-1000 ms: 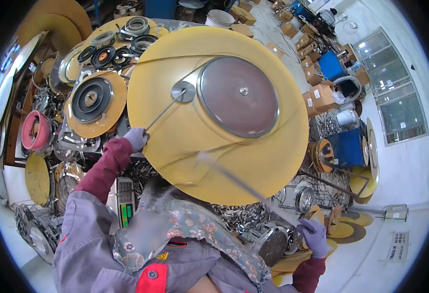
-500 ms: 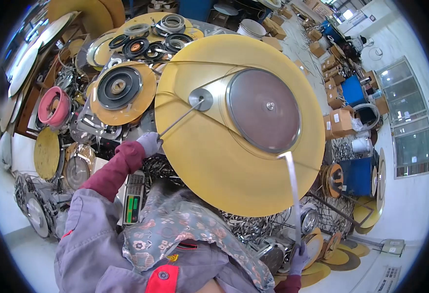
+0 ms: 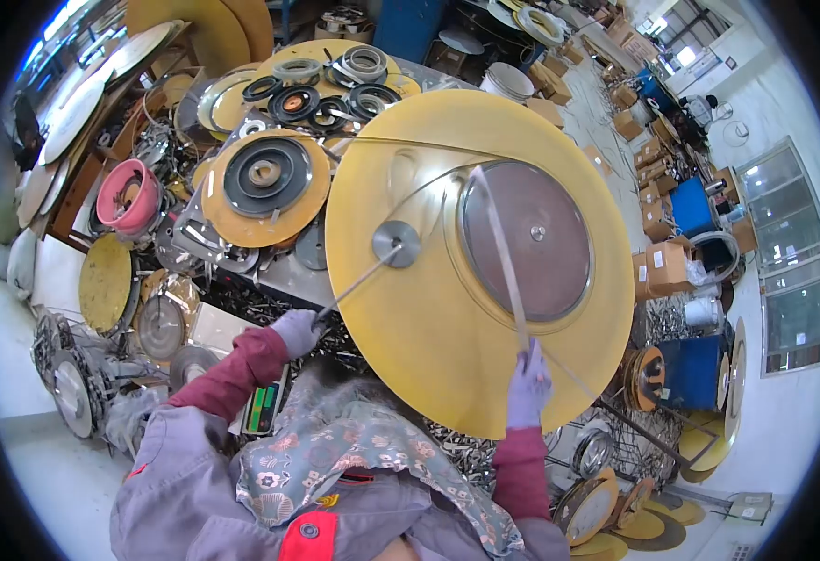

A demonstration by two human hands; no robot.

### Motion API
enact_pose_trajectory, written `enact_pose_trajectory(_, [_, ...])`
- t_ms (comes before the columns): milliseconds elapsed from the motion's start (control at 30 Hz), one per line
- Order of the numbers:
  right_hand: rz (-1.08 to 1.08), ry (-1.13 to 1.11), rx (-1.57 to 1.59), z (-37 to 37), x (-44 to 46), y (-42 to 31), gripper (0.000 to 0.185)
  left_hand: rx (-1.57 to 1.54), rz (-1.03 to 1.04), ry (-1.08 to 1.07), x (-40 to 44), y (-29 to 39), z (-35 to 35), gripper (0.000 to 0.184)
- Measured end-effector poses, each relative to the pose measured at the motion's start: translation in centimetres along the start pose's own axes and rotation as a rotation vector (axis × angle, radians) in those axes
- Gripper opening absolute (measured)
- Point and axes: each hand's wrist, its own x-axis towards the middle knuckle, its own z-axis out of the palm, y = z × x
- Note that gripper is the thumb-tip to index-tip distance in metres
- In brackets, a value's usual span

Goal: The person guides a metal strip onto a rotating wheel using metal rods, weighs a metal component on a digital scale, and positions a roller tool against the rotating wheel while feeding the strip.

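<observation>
A large yellow disc (image 3: 410, 346) lies tilted before me, with a brown round plate (image 3: 522, 248) on its upper right part. My left hand (image 3: 298, 332), gloved, is closed round a thin metal rod (image 3: 358, 282) at the disc's left edge. The rod's far end meets a small grey disc (image 3: 397, 244) on the yellow surface. Gloved too, my right hand (image 3: 528, 385) is over the disc's lower part, closed on a metal strip (image 3: 503, 257). That strip reaches up across the brown plate's left side. A thin dark band runs over the disc's upper left.
Left of the disc are an orange disc with a black reel (image 3: 265, 173), black rings and a pink bowl (image 3: 129, 196). A scale with a green display (image 3: 261, 409) stands near my left sleeve. Cardboard boxes (image 3: 667, 266) and a blue bin (image 3: 695, 372) are at the right.
My right hand has come from the lower right to the disc's lower part, and the strip now points up across the plate. The view has shifted; my left hand still holds the rod.
</observation>
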Motion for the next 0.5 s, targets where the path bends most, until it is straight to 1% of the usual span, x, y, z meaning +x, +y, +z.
enact_pose_trajectory(100, [0.004,0.018,0.098,-1.4,3.7,-2.0,0.031,-0.027,-0.007,-0.025,-0.3,1.7,0.6,0.028])
enact_pose_trajectory(200, [-0.033,0.081,0.345,-0.9,5.7,-0.6,0.033,-0.074,-0.003,-0.033,-0.1,3.0,1.3,0.026])
enact_pose_trajectory(233, [0.067,0.031,0.398,0.0,7.0,-0.2,0.034,-0.086,0.007,-0.034,0.3,3.2,1.6,0.026])
enact_pose_trajectory(300, [0.038,0.071,0.441,3.1,11.0,0.8,0.032,-0.144,0.04,-0.024,0.8,3.8,1.9,0.028])
enact_pose_trajectory(333, [0.023,0.093,0.467,4.2,12.8,0.9,0.03,-0.121,0.017,-0.046,1.0,4.3,2.1,0.03])
enact_pose_trajectory(400, [0.069,-0.019,0.381,5.0,15.9,0.2,0.029,-0.066,-0.029,-0.088,1.5,5.3,2.0,0.033])
enact_pose_trajectory(433, [0.096,-0.077,0.338,5.5,16.7,0.1,0.028,-0.034,-0.02,-0.104,1.6,5.9,1.8,0.034])
enact_pose_trajectory(500, [0.041,-0.058,0.316,7.5,17.4,0.4,0.027,-0.046,-0.01,-0.115,2.1,6.8,1.7,0.034])
